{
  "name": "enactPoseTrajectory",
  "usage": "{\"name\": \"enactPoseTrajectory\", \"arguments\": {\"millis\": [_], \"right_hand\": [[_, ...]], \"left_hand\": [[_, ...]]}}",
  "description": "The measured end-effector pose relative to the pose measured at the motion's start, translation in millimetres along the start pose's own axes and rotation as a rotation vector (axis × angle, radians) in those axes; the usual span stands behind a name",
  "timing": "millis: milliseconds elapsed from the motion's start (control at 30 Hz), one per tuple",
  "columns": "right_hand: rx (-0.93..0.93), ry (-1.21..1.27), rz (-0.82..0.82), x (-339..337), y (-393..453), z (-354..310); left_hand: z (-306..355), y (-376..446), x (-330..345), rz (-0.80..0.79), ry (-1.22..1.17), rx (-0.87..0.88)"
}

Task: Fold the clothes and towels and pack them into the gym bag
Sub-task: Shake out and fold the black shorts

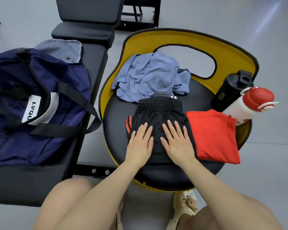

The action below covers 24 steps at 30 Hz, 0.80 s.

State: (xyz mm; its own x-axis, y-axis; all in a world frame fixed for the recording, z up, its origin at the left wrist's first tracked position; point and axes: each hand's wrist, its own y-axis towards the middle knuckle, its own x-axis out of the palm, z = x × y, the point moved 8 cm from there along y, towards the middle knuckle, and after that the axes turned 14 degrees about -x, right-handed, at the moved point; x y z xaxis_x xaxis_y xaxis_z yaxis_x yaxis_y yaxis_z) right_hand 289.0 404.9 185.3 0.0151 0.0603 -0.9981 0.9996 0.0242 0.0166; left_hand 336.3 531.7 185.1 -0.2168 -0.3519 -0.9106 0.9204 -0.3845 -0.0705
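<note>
Both palms are down flat on the black shorts (158, 113): left hand (140, 141) and right hand (177, 141) side by side, fingers straight, pressing rather than gripping. The shorts lie on a round black seat (120, 113) with a yellow rim. Just beyond the fingertips, a crumpled blue towel (150, 75). Touching the shorts just beside the right hand, a folded red shirt (213, 136), with two bottles (239, 98) past it. Well off to the left hand's side, the navy gym bag (32, 103) rests open on a bench (93, 63).

Bare forearms, bare knees, cream clog (184, 205) with charms
</note>
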Motion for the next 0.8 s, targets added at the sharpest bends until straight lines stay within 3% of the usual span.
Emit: {"name": "enactPoseTrajectory", "arguments": {"millis": [100, 200, 267, 400, 567, 800], "right_hand": [[-0.02, -0.014, 0.061, -11.3, 5.9, -3.3], [-0.046, -0.013, 0.095, -16.3, 12.6, -9.2], [-0.044, 0.021, 0.07, -13.6, 17.0, -13.2], [-0.024, 0.083, -0.029, 1.1, 23.8, -12.2], [0.015, 0.07, -0.113, 12.2, 23.9, -9.4], [0.031, 0.102, -0.1, 4.3, 27.9, -16.8]], "left_hand": [[-28.2, 9.7, -36.0, 0.214, -0.347, -0.319], [-57.1, 13.6, -32.8, 0.088, -0.507, -0.66], [-64.7, 15.6, -25.1, -0.003, -0.579, -0.763], [-76.8, 22.1, -7.0, -0.115, -0.765, -0.891], [-81.4, 26.6, 3.0, -0.264, -0.734, -0.873], [-82.6, 31.3, -15.4, -0.227, -0.77, -0.814]]}}
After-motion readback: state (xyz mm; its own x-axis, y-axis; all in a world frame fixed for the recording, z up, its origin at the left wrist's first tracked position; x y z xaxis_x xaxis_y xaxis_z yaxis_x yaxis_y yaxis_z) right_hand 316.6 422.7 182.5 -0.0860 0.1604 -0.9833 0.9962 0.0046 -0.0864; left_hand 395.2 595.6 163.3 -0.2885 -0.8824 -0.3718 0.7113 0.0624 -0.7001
